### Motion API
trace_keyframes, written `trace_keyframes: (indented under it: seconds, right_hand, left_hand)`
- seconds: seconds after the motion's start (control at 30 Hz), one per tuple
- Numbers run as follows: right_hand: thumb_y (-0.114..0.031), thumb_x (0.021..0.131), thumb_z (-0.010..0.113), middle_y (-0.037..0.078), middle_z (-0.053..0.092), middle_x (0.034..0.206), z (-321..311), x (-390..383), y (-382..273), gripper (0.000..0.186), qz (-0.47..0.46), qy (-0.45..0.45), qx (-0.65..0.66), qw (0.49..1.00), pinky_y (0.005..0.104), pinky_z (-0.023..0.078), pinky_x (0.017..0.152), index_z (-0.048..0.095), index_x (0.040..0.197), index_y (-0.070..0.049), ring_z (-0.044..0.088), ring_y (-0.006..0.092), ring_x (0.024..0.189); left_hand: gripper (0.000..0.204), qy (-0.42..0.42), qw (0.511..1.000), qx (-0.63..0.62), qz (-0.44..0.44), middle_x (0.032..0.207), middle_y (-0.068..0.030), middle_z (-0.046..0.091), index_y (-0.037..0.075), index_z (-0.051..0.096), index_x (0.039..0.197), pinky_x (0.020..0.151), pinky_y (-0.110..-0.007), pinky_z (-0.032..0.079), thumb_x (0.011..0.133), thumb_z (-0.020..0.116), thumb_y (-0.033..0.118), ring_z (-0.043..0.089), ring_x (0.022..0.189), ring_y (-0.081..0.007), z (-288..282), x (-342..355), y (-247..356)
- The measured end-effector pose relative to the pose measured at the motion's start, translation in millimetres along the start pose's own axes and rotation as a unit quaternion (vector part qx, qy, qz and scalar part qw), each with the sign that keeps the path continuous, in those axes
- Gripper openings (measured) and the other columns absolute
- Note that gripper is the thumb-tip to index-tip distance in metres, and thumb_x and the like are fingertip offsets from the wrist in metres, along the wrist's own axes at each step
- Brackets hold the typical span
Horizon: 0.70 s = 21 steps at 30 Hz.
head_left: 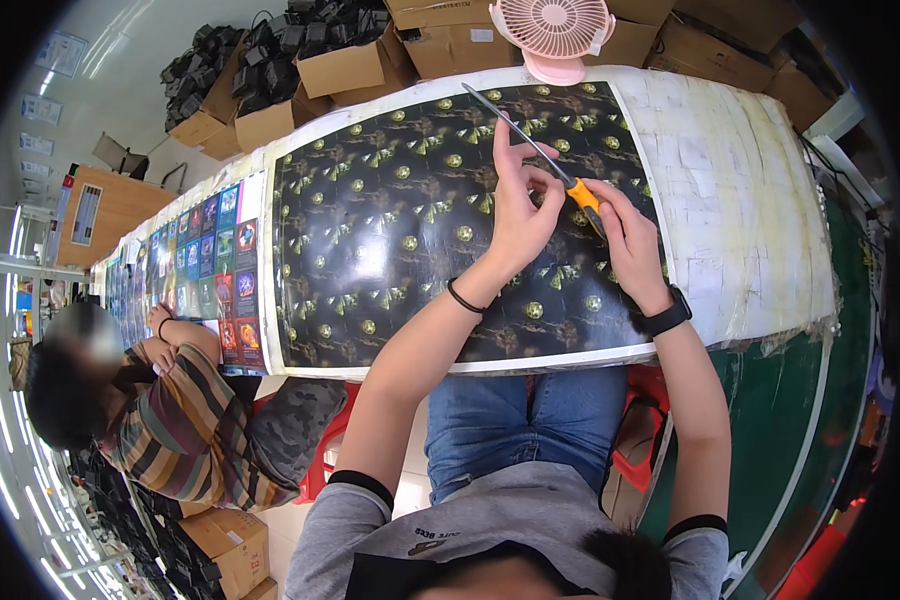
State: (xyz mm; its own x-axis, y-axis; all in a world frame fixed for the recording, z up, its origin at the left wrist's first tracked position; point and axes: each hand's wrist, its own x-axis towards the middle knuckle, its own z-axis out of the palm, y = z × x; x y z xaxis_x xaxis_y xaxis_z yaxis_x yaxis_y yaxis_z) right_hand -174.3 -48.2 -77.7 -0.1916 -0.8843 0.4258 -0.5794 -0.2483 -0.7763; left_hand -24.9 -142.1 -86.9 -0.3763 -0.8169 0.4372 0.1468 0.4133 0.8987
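Note:
A screwdriver with a long metal shaft and an orange-and-black handle is held at a slant above the table, its tip toward the far left. My right hand is closed round the handle. Alongside the shaft, my left hand is raised with its index finger stretched up and the other fingers partly bent and apart. The shaft crosses in front of its fingers, and how firmly they touch it I cannot tell. Below both hands lies a glossy dark sheet printed with gold balls and green shapes.
A pink fan stands at the table's far edge, with cardboard boxes of black devices behind. On the left, a person in a striped top rests their arms by a sheet of colourful pictures. White wrapping covers the table's right part.

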Motion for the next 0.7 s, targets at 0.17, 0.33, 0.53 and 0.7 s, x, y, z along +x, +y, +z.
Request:
trace_keyframes:
  seconds: [0.17, 0.33, 0.53, 0.7]
  right_hand:
    - [-0.011, 0.101, 0.047, 0.017, 0.067, 0.116, -2.2, -2.4, -8.3, 0.027, 0.065, -0.045, 0.044, 0.996, 0.0365, 0.052, 0.082, 0.061, 0.123, -0.007, 0.068, 0.0341, 0.098]
    - [-0.011, 0.1, 0.048, 0.016, 0.068, 0.113, -2.5, -1.7, -3.8, 0.025, 0.064, -0.056, 0.006, 0.996, 0.0353, 0.052, 0.081, 0.063, 0.119, -0.006, 0.068, 0.0336, 0.097]
    - [-0.01, 0.098, 0.054, 0.013, 0.07, 0.102, 0.7, 0.3, -7.2, 0.021, 0.046, 0.009, 0.036, 0.998, 0.032, 0.052, 0.079, 0.065, 0.116, -0.005, 0.068, 0.0249, 0.092]
    - [-0.007, 0.094, 0.057, 0.009, 0.068, 0.098, -1.1, -0.3, -10.4, 0.018, 0.042, 0.01, 0.027, 0.999, 0.0302, 0.05, 0.077, 0.066, 0.11, -0.005, 0.064, 0.0212, 0.089]
  left_hand:
    - [0.093, -0.002, 0.999, 0.029, 0.031, 0.116, -0.0149, 0.054, 0.006, -0.001, 0.155, 0.07, -0.026, 0.051, 0.082, 0.056, -0.006, 0.061, 0.078, -0.0141, 0.2, 0.1, -3.1]
    - [0.09, -0.012, 1.0, 0.024, -0.002, 0.117, -0.0154, 0.054, 0.01, -0.001, 0.155, 0.076, -0.025, 0.051, 0.085, 0.053, -0.009, 0.06, 0.081, -0.012, -0.2, 1.7, -7.0]
    - [0.087, 0.013, 1.0, 0.015, -0.023, 0.114, -0.0135, 0.058, 0.006, 0.004, 0.154, 0.072, -0.028, 0.052, 0.084, 0.054, -0.007, 0.063, 0.078, -0.015, -1.3, 2.5, -11.4]
    - [0.085, 0.022, 0.999, -0.011, -0.045, 0.114, -0.013, 0.058, 0.006, 0.008, 0.154, 0.074, -0.027, 0.052, 0.084, 0.054, -0.008, 0.062, 0.078, -0.0141, -1.1, 2.0, -16.6]
